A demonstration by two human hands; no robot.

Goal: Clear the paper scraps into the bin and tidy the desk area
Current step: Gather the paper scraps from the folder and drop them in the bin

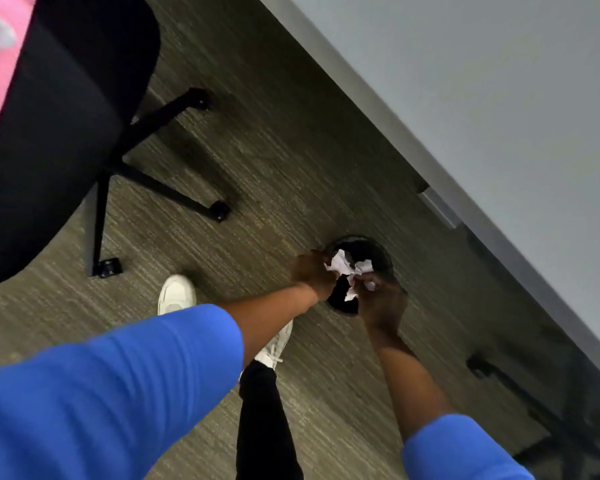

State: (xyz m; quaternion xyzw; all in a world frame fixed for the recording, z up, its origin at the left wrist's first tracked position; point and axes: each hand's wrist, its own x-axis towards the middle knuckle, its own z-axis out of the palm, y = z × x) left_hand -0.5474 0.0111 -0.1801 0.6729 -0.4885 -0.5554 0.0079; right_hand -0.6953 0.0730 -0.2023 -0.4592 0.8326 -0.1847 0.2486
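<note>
A round black bin [378,252] stands on the carpet beside the desk edge. Directly over its mouth, crumpled white paper scraps [347,268] are bunched between both hands. My left hand [312,275] grips the scraps from the left side. My right hand [383,303] holds them from the near right, with another bit of paper at its fingertips. Both arms wear blue sleeves. The inside of the bin is dark and mostly hidden by my hands.
A grey desk top [482,98] runs diagonally across the right. A black office chair [66,116] on a wheeled base stands at left, with a pink item [0,81] behind it. My white shoes [175,294] are on the carpet near the bin.
</note>
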